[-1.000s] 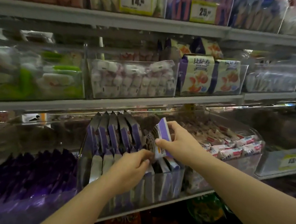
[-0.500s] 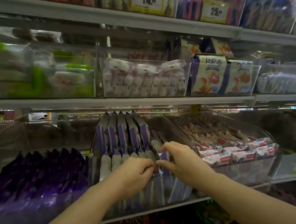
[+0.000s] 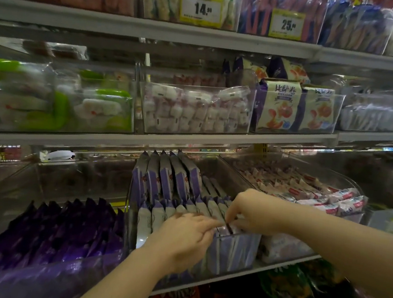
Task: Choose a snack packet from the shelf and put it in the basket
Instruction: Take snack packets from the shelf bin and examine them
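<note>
Choosing now: right hand (image 3: 254,212) is pinching a purple snack packet (image 3: 221,230) at the clear bin (image 3: 240,254) front, left hand (image 3: 182,236) is touching neighbours, grip unclear; next, lifting out cleanly.

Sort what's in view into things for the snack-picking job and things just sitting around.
Job: purple-and-white packets, their clear bin, left hand, right hand.
Idle: white sweets bin, red-and-white packets, dark purple packets, price tags.
</note>
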Tool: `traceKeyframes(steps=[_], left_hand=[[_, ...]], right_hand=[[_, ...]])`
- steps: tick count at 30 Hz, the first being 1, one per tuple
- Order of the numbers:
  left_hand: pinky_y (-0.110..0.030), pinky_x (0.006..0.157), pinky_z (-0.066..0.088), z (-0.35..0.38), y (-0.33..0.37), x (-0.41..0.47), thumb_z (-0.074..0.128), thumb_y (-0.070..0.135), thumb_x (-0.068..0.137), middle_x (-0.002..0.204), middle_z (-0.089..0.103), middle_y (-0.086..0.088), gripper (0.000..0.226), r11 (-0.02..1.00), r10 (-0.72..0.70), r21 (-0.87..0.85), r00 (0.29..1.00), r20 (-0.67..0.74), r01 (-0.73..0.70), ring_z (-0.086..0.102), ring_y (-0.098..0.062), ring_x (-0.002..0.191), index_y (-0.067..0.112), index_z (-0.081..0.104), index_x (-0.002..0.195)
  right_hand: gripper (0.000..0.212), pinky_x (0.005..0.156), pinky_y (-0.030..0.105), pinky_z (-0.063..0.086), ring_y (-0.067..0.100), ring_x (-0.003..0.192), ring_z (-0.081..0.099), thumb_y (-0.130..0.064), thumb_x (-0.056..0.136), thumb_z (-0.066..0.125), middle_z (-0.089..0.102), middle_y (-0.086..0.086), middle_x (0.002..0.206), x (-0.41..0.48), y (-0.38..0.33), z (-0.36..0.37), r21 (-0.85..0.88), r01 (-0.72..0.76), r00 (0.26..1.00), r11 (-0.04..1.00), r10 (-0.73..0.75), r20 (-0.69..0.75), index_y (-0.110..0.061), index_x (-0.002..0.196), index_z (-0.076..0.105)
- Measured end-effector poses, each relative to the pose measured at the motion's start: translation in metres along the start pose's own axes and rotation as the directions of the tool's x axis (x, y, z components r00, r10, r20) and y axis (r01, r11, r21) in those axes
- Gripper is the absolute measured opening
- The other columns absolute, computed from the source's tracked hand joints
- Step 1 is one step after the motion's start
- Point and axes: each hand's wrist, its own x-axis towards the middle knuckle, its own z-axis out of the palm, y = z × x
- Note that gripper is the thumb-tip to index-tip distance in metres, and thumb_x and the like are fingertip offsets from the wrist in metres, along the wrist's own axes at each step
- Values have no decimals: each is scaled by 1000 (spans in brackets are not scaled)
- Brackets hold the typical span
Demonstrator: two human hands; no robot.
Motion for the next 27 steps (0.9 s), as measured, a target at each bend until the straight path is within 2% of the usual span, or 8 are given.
traceKeyframes(steps=[2, 4, 10, 14, 18, 23, 25, 27], left_hand=[[-30, 108, 19, 1, -1, 0, 19, 47, 100, 148, 38, 23, 44, 1000, -7, 22, 1000, 16, 7, 26, -2, 138, 46, 41, 138], [-30, 107, 19, 1, 0, 0, 19, 47, 100, 148, 38, 23, 44, 1000, -4, 29, 1000, 8, 4, 26, -2, 137, 44, 44, 136], [-36, 109, 20, 1, 1, -1, 19, 47, 100, 149, 37, 21, 44, 999, -20, 26, 1000, 12, 19, 26, -4, 137, 42, 44, 136], [-37, 109, 19, 0, 3, -2, 20, 45, 101, 150, 35, 20, 43, 1000, -18, 20, 1000, 22, 18, 25, -4, 138, 41, 44, 137], [-38, 111, 18, -2, 5, -3, 21, 44, 101, 151, 34, 19, 43, 1000, -26, 14, 999, 36, 26, 23, -4, 139, 41, 44, 137], [-39, 110, 20, -3, 6, -4, 21, 43, 101, 149, 37, 19, 42, 1000, -16, 15, 1000, 24, 15, 28, -6, 137, 40, 46, 135], [-39, 110, 20, -3, 5, -4, 21, 44, 100, 148, 38, 18, 43, 1000, -10, 12, 1000, 22, 10, 28, -6, 136, 40, 46, 135], [-39, 109, 21, -2, 3, -3, 19, 45, 99, 148, 39, 18, 44, 1000, -8, 9, 1000, 26, 8, 29, -6, 136, 41, 46, 134]], right_hand=[[24, 88, 29, 54, 13, 97, 64, -20, 94, 55, 70, -5, 110, -2, 2, -3, -22, 11, 1000, 1000, -11, 8, -23, 112, 71], [22, 87, 28, 52, 13, 97, 63, -21, 95, 56, 70, -6, 110, -2, 2, -6, -36, 33, 994, 999, -29, 101, -23, 110, 72], [40, 85, 27, 35, 11, 104, 45, -13, 99, 47, 51, -2, 137, 6, -6, -19, -135, 21, 906, 991, 38, 421, -28, 135, 52], [42, 86, 28, 34, 17, 113, 46, -21, 98, 51, 49, 2, 139, 10, -7, -14, -163, 20, 867, 986, 64, 495, -25, 140, 46], [31, 83, 27, 44, 11, 94, 52, -25, 94, 58, 62, -7, 108, 13, -1, -5, -127, 53, 929, 990, -3, 369, -21, 124, 62], [17, 79, 23, 53, 2, 80, 62, -33, 85, 70, 71, -12, 90, 14, 7, -20, -31, 46, 974, 998, -38, 222, -23, 99, 74], [12, 74, 19, 52, 0, 74, 62, -34, 83, 71, 68, -15, 77, 12, 11, -32, -24, 38, 995, 999, -36, 90, -23, 89, 74], [12, 64, 14, 50, -1, 71, 64, -37, 82, 71, 70, -12, 75, 7, 15, -44, 15, 14, 998, 1000, -13, -67, -25, 81, 73]])
